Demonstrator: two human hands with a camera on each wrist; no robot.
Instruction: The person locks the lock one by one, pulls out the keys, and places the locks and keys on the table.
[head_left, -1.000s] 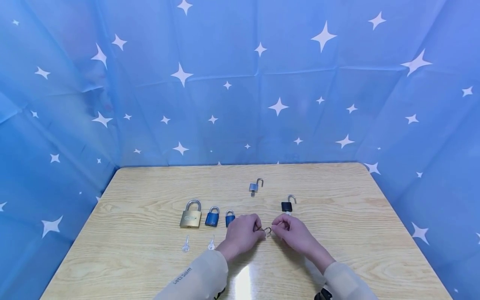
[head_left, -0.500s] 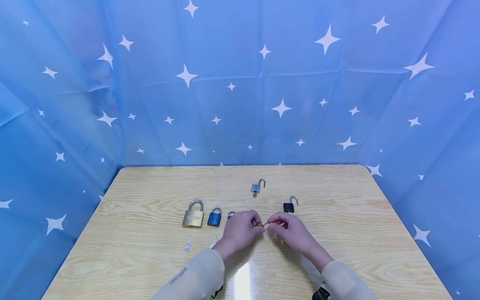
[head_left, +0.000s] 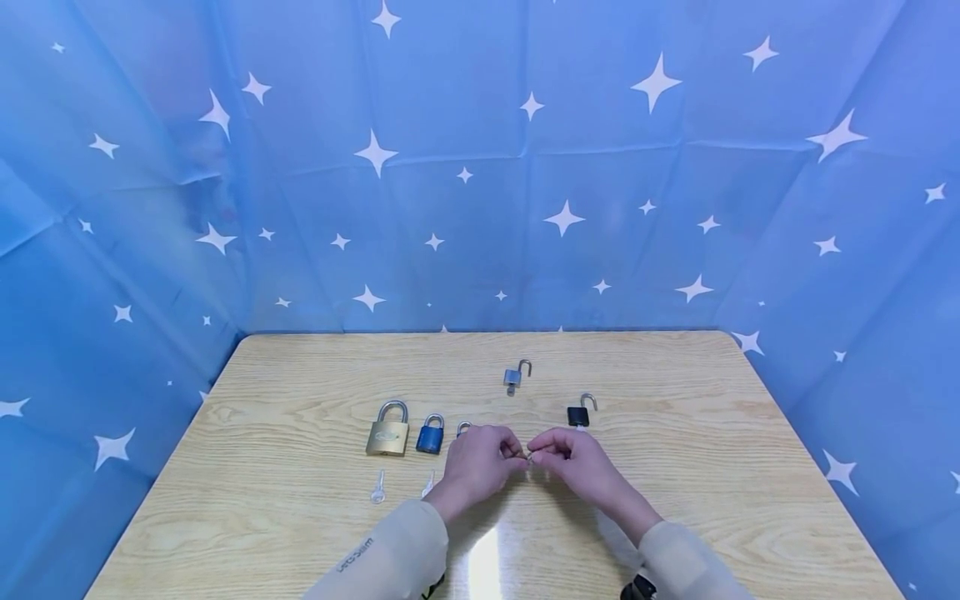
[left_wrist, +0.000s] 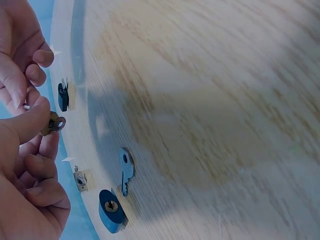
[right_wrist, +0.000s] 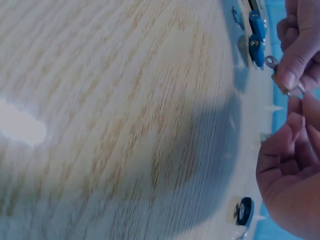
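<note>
My left hand point(head_left: 480, 460) pinches a small brass padlock point(left_wrist: 50, 125) between thumb and fingers, just above the table. A key point(left_wrist: 61, 123) sticks out of the padlock's end. Thumb and forefinger of my right hand point(head_left: 573, 462) pinch at the padlock's shackle point(right_wrist: 298, 89), close against the left fingertips. The fingers hide much of the lock, so I cannot tell how far the shackle is in. Beside my left hand stand a blue padlock point(head_left: 430, 435) and a smaller one point(head_left: 463, 427), partly hidden behind that hand.
A large brass padlock point(head_left: 387, 435) lies left of the blue ones. Two loose keys point(head_left: 378, 487) lie in front. Behind the hands are a silver padlock point(head_left: 512, 377) and a black padlock point(head_left: 577, 416), both with raised shackles and keys. A blue star-patterned curtain surrounds the wooden table point(head_left: 300, 375).
My right hand has come left to meet the left hand, and its fingertips now grip at the shackle, which stood exposed between the hands before. The head view has shifted slightly.
</note>
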